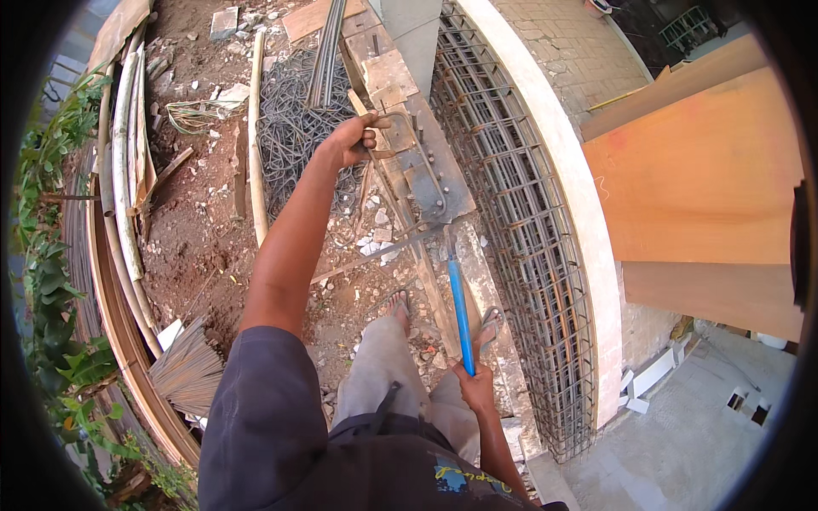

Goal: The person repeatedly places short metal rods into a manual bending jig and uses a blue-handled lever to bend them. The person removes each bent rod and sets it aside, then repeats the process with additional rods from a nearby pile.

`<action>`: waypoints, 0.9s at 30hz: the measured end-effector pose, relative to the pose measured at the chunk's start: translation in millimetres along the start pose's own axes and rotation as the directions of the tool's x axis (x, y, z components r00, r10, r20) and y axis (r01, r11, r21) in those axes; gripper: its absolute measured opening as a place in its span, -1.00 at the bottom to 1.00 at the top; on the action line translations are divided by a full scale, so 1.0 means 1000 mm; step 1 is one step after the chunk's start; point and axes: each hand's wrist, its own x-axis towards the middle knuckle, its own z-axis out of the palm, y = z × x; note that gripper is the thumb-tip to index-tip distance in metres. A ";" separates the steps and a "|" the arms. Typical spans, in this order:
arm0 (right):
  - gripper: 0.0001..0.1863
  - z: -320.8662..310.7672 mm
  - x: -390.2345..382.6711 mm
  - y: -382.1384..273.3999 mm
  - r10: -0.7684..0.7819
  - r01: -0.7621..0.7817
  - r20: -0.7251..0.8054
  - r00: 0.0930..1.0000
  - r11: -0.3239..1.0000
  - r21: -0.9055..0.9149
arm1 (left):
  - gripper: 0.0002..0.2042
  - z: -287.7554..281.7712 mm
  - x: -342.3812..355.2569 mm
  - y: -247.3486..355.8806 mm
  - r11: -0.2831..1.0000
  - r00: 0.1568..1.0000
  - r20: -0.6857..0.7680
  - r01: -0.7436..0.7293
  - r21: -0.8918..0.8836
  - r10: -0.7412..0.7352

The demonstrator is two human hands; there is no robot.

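My left hand is closed at the end of a thin steel rod, which is bent into a hook shape over a timber bench. Steel plates and short pegs are set on the bench top. My right hand, low and close to my body, grips the blue handle of a long bending lever. The lever's far end meets the bench near the rod's lower bend; how it engages there is too small to tell. A narrow straight bar slants leftward from that corner.
Left of the bench lies a tangled heap of bent steel pieces, with straight rods beyond. Long rebar cages run along the right beside a pale wall edge. Thin rods and poles lie left. Rubble surrounds my sandaled feet.
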 end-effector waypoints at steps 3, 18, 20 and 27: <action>-0.60 -0.001 -0.027 -0.002 -0.005 0.007 -0.104 0.995 1.000 0.020 | -0.56 0.019 -0.071 0.009 0.984 0.986 0.055 -0.155 -0.091 0.160; -0.58 -0.025 -0.050 -0.021 0.021 -0.054 -0.232 0.973 0.989 -0.138 | -0.55 -0.003 -0.113 -0.250 0.151 0.918 -0.393 -0.397 -0.905 0.060; -0.57 -0.024 -0.048 -0.038 -0.005 -0.039 -0.233 0.972 0.982 -0.184 | -0.56 -0.006 -0.114 -0.243 0.145 0.913 -0.398 -0.407 -0.902 0.087; -0.58 -0.015 -0.076 -0.044 0.034 -0.076 -0.242 0.970 0.983 -0.166 | -0.56 -0.001 -0.153 -0.230 0.136 0.909 -0.372 -0.400 -0.907 0.188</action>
